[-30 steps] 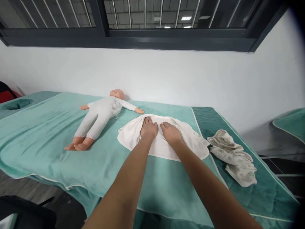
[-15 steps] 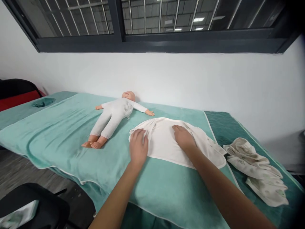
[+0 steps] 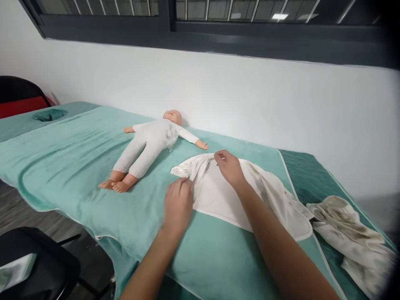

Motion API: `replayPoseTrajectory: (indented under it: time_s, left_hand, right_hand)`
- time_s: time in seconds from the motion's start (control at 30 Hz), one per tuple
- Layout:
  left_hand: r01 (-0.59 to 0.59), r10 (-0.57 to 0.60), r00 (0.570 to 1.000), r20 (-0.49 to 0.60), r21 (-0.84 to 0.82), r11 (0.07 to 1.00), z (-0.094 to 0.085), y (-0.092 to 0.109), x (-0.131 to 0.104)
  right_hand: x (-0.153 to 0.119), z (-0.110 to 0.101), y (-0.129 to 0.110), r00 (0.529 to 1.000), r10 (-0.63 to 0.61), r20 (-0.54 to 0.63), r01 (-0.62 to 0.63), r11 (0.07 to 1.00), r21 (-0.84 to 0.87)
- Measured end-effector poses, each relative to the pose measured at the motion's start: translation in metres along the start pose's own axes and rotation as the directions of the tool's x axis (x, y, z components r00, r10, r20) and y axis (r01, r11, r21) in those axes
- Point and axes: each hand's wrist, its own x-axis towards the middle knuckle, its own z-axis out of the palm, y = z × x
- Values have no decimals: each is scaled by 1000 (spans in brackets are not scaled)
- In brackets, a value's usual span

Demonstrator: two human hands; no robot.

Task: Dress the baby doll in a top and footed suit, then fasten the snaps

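Note:
A white baby garment (image 3: 215,198) lies spread out in front of me, creased at its left end and along its right side. My left hand (image 3: 178,204) is closed at its left edge, fingers curled over the cloth, the fingertips hidden. At the garment's upper edge my right hand (image 3: 229,168) pinches the cloth between thumb and fingers. To the left a baby doll (image 3: 153,135) in a white long-sleeved suit is on its back, arms spread, bare feet towards me. Its hand is close to the garment's upper edge.
A green sheet (image 3: 78,166) covers the bed. Crumpled off-white patterned clothing (image 3: 346,227) lies at the right end. A black chair (image 3: 46,258) holding a pale flat object (image 3: 18,271) stands at lower left. A white wall (image 3: 250,100) and dark window frame (image 3: 203,39) are behind.
My right hand has gone from lying on the garment to its upper edge, its fingers now pinched together. My left fingers have curled at the left edge. The camera view has tilted down.

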Motion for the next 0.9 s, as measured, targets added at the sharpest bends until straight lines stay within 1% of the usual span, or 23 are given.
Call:
replayPoseTrajectory:
  time_s: [0.07, 0.1, 0.13, 0.2, 0.23, 0.27, 0.3, 0.37, 0.4, 0.43, 0.47, 0.5, 0.53, 0.6, 0.63, 0.7, 0.77, 0.83, 0.9]
  left_hand:
    - [-131, 134, 991, 23, -122, 984, 0, 16, -1]
    - [-183, 198, 978, 68, -175, 967, 0, 26, -2]
    - [-234, 266, 955, 128, -221, 947, -1, 36, -2]
    - [-316, 397, 879, 264, -300, 900, -2, 54, -3]
    - [-331, 435, 846, 309, -336, 882, -2, 59, -3]
    - [-321, 445, 835, 325, -370, 872, -3, 60, -2]
    - [-285, 420, 851, 314, -396, 873, -3, 58, -1]
    - [-168, 281, 928, 243, -399, 901, -2, 44, 3]
    - [-95, 180, 962, 206, -365, 926, -1, 32, 7]
    - [-24, 79, 981, 176, -296, 955, 1, 18, 12]
    - [48, -15, 986, 164, -195, 980, 3, 4, 19]
    - [141, -127, 980, 153, -85, 986, 6, -10, 26]
    - [228, -226, 962, 153, 5, 974, 8, -22, 34]
    - [331, -350, 911, 217, 122, 936, 12, -40, 49]
    - [367, -397, 881, 258, 157, 917, 13, -45, 56]
    - [418, -461, 824, 330, 196, 887, 15, -48, 68]
    - [452, -501, 787, 360, 216, 865, 15, -45, 75]
    - [456, -512, 774, 373, 233, 859, 14, -42, 79]
    - [450, -508, 764, 399, 236, 862, 12, -39, 81]
  right_hand:
    - [1, 12, 0, 998, 58, -17, -53, 980, 191]
    - [0, 16, 2, 997, 75, -16, -69, 967, 244]
    - [-1, 18, 6, 997, 76, -1, -73, 958, 277]
    - [-5, 17, 13, 997, 54, 54, -67, 953, 294]
    - [-7, 16, 16, 995, 42, 86, -64, 958, 278]
    - [-8, 15, 18, 993, 34, 114, -61, 968, 243]
    - [-9, 15, 18, 990, 29, 135, -54, 981, 189]
    - [-9, 16, 17, 988, 27, 150, -36, 998, 58]
    - [-10, 16, 16, 989, 24, 148, -25, 1000, 1]
    - [-9, 17, 16, 990, 25, 137, -20, 999, -43]
    - [-9, 17, 15, 992, 32, 124, -22, 997, -76]
    - [-9, 17, 15, 993, 44, 113, -33, 994, -103]
    - [-8, 16, 15, 992, 60, 108, -45, 990, -130]
    - [-7, 13, 17, 990, 83, 116, -60, 981, -187]
    - [-6, 12, 19, 988, 91, 123, -64, 977, -205]
    - [-5, 8, 22, 986, 106, 127, -78, 975, -206]
    - [-4, 3, 24, 983, 143, 115, -120, 974, -190]
    - [-3, -2, 25, 973, 207, 104, -180, 958, -225]
    - [-3, -8, 25, 955, 273, 115, -228, 924, -306]
